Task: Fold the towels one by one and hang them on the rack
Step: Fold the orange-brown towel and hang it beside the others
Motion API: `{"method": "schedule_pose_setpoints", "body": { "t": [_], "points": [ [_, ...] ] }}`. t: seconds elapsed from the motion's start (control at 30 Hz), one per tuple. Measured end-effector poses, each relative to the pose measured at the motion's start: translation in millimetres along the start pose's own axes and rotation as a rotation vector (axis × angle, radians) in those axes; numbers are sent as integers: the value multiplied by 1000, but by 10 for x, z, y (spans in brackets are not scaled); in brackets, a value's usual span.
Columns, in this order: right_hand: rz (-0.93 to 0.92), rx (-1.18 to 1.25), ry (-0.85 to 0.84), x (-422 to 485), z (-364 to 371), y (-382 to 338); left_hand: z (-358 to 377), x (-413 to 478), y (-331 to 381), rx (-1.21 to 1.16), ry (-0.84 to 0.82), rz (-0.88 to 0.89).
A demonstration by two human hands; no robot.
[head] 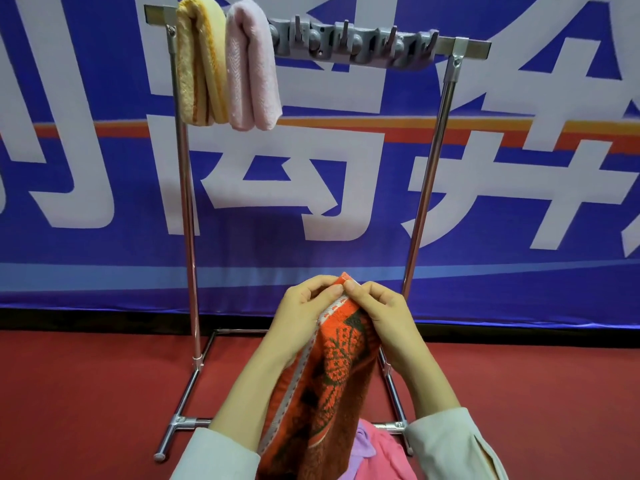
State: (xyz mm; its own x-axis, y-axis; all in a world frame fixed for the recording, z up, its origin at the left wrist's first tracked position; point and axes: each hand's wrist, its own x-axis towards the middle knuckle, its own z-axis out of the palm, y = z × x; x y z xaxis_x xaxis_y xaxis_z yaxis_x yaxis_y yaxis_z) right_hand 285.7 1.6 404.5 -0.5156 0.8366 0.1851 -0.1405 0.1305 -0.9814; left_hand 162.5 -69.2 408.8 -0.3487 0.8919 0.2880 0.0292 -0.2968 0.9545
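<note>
Lower centre: my left hand (304, 306) and right hand (381, 313) both pinch the top corner of the orange towel (332, 382) — soft, limp terry, probably light — best held at its hemmed edge; rack (460, 46) above.

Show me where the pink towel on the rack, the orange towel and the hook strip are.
pink towel (251, 74), head view, middle of its hanging front fold.
orange towel (332, 375), head view, patterned face below both hands.
hook strip (353, 43), head view, centre of the grey strip.
</note>
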Motion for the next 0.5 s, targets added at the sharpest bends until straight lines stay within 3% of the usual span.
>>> {"method": "schedule_pose_setpoints", "body": {
  "t": [0.17,0.27,0.4,0.5],
  "points": [
    [-16,-188,-170,13,-104,23,-213,36,55,25,101,52],
    [76,-449,-278,33,-226,125,-374,76,66,57,251,107],
    [257,-803,-300,70,-439,229,-577,104,67,23,438,150],
    [287,-1007,-281,76,-575,266,-695,109,43,20,483,143]
  ]
}}
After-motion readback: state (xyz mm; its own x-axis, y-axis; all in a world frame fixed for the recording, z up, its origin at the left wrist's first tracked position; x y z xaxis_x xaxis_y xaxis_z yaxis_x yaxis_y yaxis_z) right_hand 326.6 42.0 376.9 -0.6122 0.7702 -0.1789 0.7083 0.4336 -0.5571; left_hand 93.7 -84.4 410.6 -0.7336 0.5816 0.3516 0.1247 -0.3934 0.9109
